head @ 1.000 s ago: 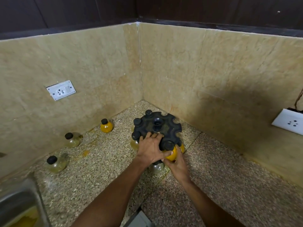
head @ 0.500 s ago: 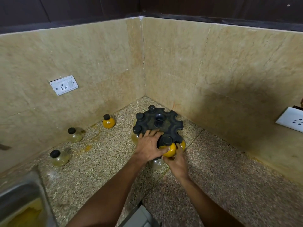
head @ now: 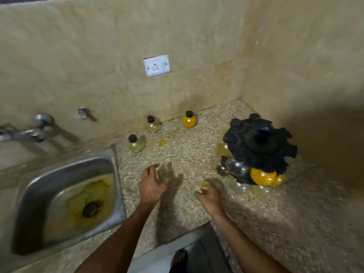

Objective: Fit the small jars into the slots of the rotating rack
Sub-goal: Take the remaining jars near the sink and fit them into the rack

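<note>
Item one — black plastic rotating rack with notched slots (head: 260,142), standing on the speckled granite counter (head: 187,154) at about 2 o'clock from my hands, close to the corner of the beige stone walls. I count black-capped jars seated in its upper slots, and round jars, some clear and some yellow-filled, hanging around its lower tier.

Item two — three loose jars along the back wall at 11 to 12 o'clock: a round yellow-filled jar with black cap (head: 189,120), a clear round jar with black cap (head: 152,124), and another clear black-capped jar (head: 135,143) nearer the steel sink (head: 110,154).

Left hand (head: 151,184): fingers spread, holding nothing, over the counter. Right hand (head: 208,194): fingers loosely curled, empty, just short of the rack.
</note>
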